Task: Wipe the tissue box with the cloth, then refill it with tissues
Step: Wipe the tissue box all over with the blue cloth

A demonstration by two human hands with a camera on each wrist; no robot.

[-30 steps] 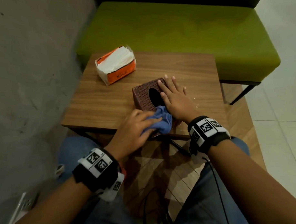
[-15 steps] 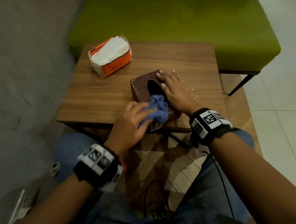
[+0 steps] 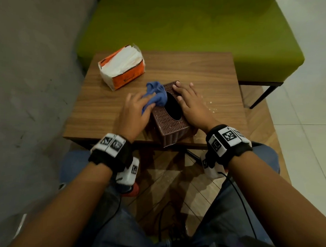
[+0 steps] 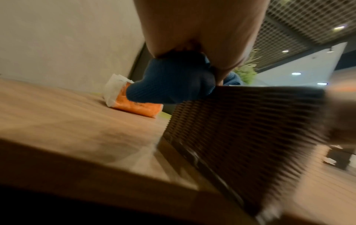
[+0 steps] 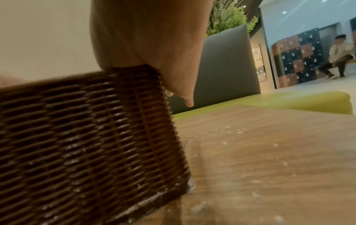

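A brown woven tissue box (image 3: 169, 126) with a dark oval slot stands at the near edge of the wooden table (image 3: 206, 76); its near corner juts past the edge. My left hand (image 3: 135, 111) grips a crumpled blue cloth (image 3: 156, 94) against the box's top left edge; the left wrist view shows the cloth (image 4: 173, 80) bunched under my fingers beside the box (image 4: 240, 134). My right hand (image 3: 191, 104) lies flat with straight fingers on the box's right side, holding it down. An orange and white pack of tissues (image 3: 122, 67) lies at the table's far left.
A green padded bench (image 3: 189, 26) stands right behind the table. A grey wall (image 3: 30, 81) runs along the left. Small white crumbs (image 5: 231, 132) dot the table right of the box. Cables trail on the floor between my knees.
My left hand has swept the blue cloth from the box's near end along its top to the far left edge. The right hand stays flat on the box.
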